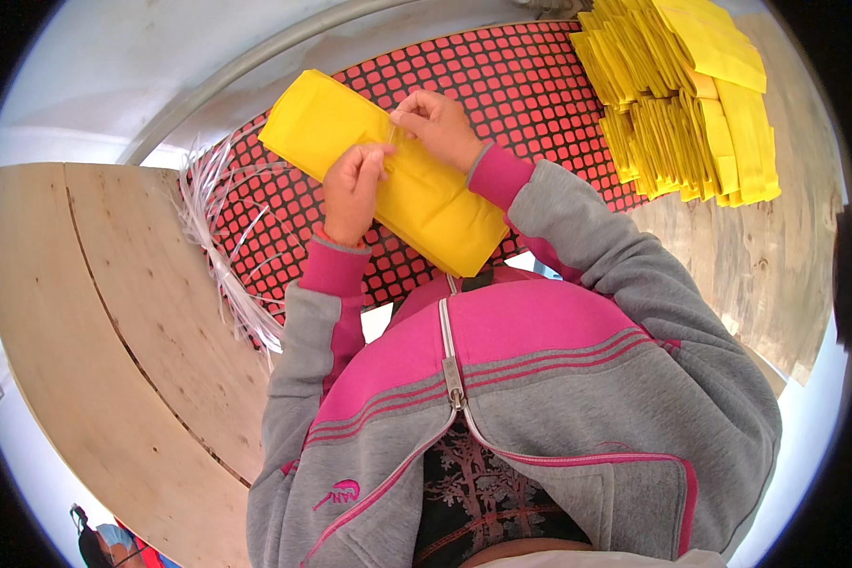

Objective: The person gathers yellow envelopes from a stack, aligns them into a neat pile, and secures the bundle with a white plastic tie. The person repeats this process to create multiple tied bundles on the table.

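A folded yellow bundle (440, 220), flat and oblong like folded fabric or bags, lies slantwise in front of me. Over its middle, my left hand (352, 189) is closed in a pinch at the near-left edge. My right hand (440, 128) pinches close to the far-right edge, fingertips a short way from the left ones. Between them shows a thin pale strip (391, 138), which both hands appear to grip; its ends are hidden by the fingers.
Under the bundle spreads a red-and-black checked cloth (502, 85). Loose white strips (220, 251) hang along its left side. Stacked yellow folded bundles (677, 104) stand at the far right. Wooden boards (114, 312) lie left, and a grey pipe (256, 57) runs behind.
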`<state>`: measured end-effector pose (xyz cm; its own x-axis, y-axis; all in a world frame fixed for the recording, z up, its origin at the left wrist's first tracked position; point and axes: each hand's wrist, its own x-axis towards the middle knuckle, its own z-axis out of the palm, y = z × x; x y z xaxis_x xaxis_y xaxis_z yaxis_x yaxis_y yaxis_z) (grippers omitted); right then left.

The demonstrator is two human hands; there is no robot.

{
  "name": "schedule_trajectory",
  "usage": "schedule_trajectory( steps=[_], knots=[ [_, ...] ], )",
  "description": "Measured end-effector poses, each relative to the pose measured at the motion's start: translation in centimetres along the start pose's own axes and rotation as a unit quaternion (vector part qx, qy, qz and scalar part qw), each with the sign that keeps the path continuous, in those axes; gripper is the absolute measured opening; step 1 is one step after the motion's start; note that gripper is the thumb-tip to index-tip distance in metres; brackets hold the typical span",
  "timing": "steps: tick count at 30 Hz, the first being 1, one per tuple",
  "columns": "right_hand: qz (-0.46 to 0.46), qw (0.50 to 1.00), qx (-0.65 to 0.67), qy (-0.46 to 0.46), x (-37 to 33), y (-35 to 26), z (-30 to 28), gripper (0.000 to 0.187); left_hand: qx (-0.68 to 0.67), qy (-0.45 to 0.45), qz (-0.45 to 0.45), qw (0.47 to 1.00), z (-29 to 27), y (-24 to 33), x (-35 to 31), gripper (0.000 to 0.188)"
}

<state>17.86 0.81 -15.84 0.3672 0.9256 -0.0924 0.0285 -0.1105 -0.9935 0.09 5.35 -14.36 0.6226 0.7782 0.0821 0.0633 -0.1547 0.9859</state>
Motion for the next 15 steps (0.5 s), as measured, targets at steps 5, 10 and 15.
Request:
schedule_trajectory(
  steps=[5, 10, 15],
  knots=[
    [0.189, 0.942, 0.261, -0.089, -0.1, -0.7, 0.2, 0.012, -0.178, -0.002, -0.186, 0.966, -0.2, -0.7, 0.8, 0.025],
    [0.149, 0.967, 0.126, -0.166, 0.8, 0.4, 0.1, 0.011, -0.157, -0.015, -0.2, 0.967, -0.6, -1.2, 0.9, 0.025],
    [-0.036, 0.984, -0.063, -0.165, 1.6, 1.8, 0.1, 0.012, -0.083, -0.012, -0.219, 0.972, -1.3, -1.6, 0.7, 0.025]
  ],
)
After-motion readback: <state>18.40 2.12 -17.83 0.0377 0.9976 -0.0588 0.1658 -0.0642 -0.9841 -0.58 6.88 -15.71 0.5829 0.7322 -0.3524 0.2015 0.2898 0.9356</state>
